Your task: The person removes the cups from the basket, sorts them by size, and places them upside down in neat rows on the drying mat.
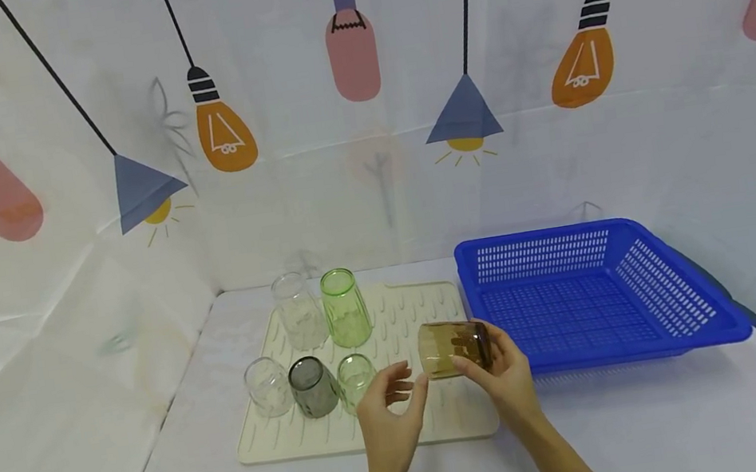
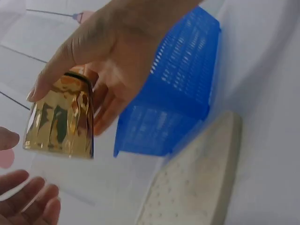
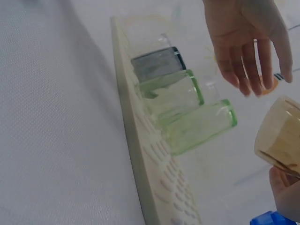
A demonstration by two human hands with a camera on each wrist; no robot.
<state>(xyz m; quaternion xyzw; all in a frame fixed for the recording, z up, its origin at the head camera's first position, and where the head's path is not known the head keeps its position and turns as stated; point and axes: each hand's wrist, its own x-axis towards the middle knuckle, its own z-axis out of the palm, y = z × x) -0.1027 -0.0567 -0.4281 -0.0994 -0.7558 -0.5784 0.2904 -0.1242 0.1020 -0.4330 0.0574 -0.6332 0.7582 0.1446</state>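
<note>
An amber glass [image 1: 441,350] lies on its side in the air above the cream drying mat [image 1: 447,420]. My right hand [image 1: 510,379] grips it around one end, thumb on the near side and fingers behind. To the left of the glass, my left hand [image 1: 391,420] is held apart from it, fingers loosely bent and holding nothing. The left wrist view shows the amber glass [image 2: 61,122] with a gap between it and the left fingers [image 2: 28,201]. Just behind the left hand stands a short green glass [image 1: 356,376], partly hidden by that hand.
On the mat's left side stand a short grey glass [image 1: 313,388], a short clear glass [image 1: 269,387], a tall clear glass [image 1: 300,315] and a tall green glass [image 1: 345,309]. A blue plastic basket [image 1: 612,352] sits to the right of the mat. Behind everything hangs a lamp-printed sheet [image 1: 317,212].
</note>
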